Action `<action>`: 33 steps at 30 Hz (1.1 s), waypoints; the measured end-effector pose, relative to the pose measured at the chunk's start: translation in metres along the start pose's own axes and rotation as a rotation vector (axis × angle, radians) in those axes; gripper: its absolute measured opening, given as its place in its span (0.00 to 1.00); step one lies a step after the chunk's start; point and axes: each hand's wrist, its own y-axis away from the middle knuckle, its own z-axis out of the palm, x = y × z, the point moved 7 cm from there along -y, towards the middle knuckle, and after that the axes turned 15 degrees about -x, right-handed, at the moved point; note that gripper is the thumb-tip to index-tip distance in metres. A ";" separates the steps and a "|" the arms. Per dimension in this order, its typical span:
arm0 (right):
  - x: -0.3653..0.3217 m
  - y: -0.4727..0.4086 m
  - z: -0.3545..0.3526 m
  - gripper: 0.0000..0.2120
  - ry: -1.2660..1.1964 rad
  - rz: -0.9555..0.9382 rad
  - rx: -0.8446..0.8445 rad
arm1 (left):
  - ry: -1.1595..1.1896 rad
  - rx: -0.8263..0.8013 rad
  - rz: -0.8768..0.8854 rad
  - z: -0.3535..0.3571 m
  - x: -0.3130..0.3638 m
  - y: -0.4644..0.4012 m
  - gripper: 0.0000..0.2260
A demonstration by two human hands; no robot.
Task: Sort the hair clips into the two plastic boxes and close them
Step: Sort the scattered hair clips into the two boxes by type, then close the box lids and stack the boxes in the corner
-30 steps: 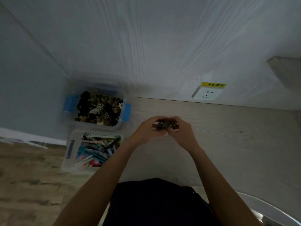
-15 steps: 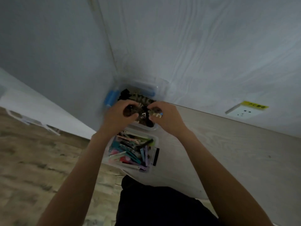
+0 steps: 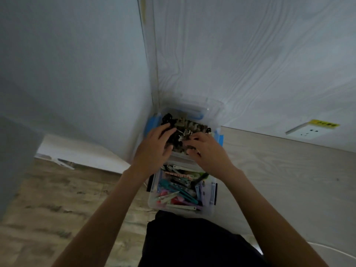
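Two clear plastic boxes stand in the table's corner. The far box [image 3: 218, 130] has blue latches and is heaped with dark and brown claw clips [image 3: 189, 125]. The near box [image 3: 154, 201] holds colourful flat hair clips [image 3: 179, 191]. Both of my hands are over the far box. My left hand [image 3: 154, 149] lies with its fingers stretched onto the dark clips. My right hand [image 3: 207, 149] has bent fingers, their tips down in the pile beside a metal clip [image 3: 185, 132]. Whether it grips a clip is hidden.
The far box's clear lid [image 3: 204, 107] leans against the white wall behind it. A wall socket [image 3: 306, 131] with a yellow label is at the right. Pale wooden tabletop [image 3: 289, 180] spreads right of the boxes. A wood-pattern floor [image 3: 57, 199] lies to the left.
My hands moved left from the table's middle, carrying a dark clip, to the far box. They have sunk lower onto its pile since half a second ago.
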 end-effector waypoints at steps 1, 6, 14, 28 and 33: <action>0.000 -0.001 0.001 0.14 0.051 -0.007 0.004 | -0.052 0.017 0.040 0.001 0.005 -0.003 0.19; 0.018 0.009 -0.002 0.15 0.250 -0.023 0.072 | -0.151 -0.054 0.096 0.012 0.025 -0.038 0.22; 0.024 0.004 -0.009 0.25 0.207 -0.026 -0.005 | -0.211 -0.144 -0.018 0.033 0.012 -0.043 0.27; 0.057 0.001 -0.094 0.15 -0.002 0.233 0.419 | 0.086 0.355 -0.073 -0.049 0.017 -0.035 0.21; 0.063 -0.010 -0.091 0.16 -0.039 0.381 0.338 | 0.299 0.174 -0.321 -0.049 -0.008 -0.066 0.25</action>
